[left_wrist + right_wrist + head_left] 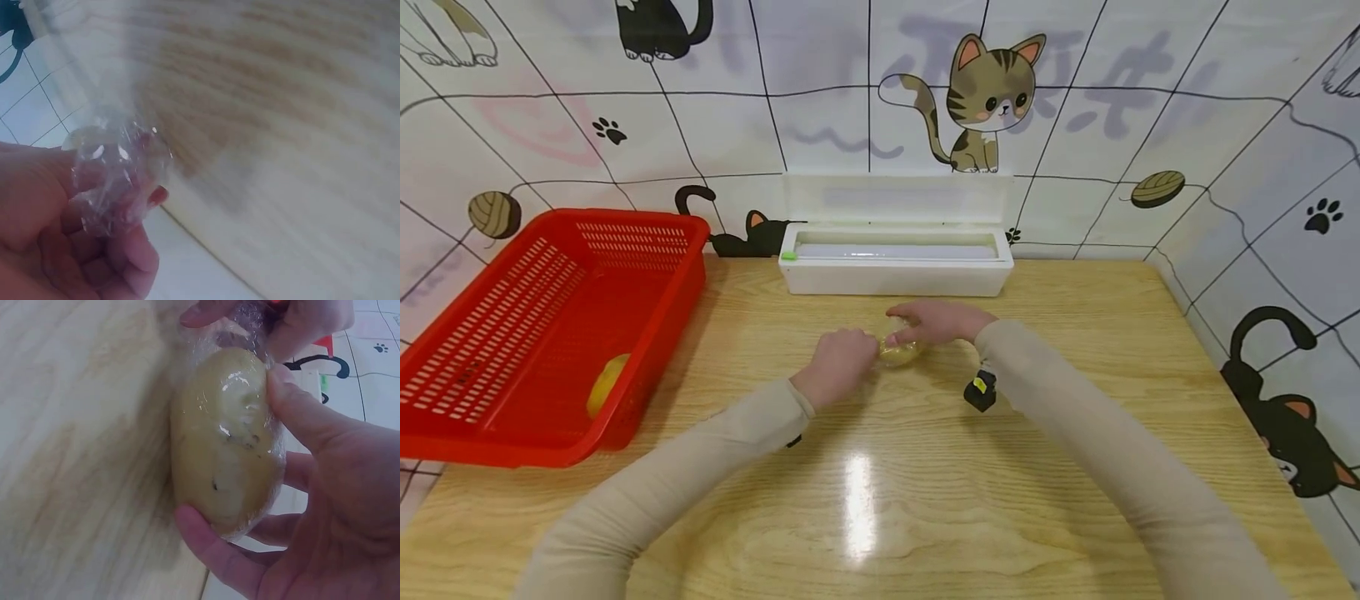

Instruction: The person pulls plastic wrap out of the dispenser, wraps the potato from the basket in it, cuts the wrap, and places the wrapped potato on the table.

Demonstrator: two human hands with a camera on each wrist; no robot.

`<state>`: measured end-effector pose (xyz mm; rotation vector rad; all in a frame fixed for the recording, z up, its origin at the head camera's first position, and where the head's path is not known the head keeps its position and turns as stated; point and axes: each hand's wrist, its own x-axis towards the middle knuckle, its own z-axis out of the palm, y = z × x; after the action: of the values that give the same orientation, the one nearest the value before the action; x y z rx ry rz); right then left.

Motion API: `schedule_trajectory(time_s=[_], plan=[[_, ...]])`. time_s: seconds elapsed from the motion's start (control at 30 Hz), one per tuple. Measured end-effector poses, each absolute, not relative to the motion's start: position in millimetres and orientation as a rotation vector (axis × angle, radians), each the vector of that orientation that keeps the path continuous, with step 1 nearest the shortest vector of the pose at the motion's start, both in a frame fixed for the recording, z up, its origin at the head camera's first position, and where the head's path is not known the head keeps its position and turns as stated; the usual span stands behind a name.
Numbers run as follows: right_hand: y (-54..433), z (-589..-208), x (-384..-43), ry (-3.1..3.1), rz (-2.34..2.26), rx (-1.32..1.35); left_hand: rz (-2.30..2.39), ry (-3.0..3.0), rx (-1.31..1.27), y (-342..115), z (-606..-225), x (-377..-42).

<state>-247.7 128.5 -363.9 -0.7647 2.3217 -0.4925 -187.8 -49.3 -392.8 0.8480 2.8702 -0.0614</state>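
A pale yellow potato (228,444) wrapped in clear plastic wrap is between both hands, above the middle of the table. My right hand (943,323) grips the potato, its thumb on one side and fingers curled round the other in the right wrist view. With the left hand (842,362), I pinch the bunched end of the plastic wrap (119,181) at one tip of the potato. Crinkled film sticks out past the left thumb and fingers. In the head view the hands partly cover the potato.
A white cling film box (895,279) stands at the back with its lid raised and a roll inside. On the left is a red basket (673,287) holding a yellow rounded item (606,385). Cat-print sheeting (820,125) lines the back and right of the wooden table (970,500).
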Motion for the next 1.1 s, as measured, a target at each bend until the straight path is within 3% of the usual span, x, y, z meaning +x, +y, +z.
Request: schedule_trajectory(time_s=[0.6,0.9,1.1], plan=[[127.8,-376.3,-244.5,2.369,-0.553,-0.708,-0.911,3.039,1.266,-37.5,-400.7,-180.3],[124.0,-376.7,-243.9,2.406,-0.516,-0.734,-1.06,3.028,1.747,-46.6,-402.9,-172.6],[120.4,-372.8,-243.8,2.405,-0.469,-0.765,-1.245,2.84,1.875,-42.9,-401.4,-174.7]])
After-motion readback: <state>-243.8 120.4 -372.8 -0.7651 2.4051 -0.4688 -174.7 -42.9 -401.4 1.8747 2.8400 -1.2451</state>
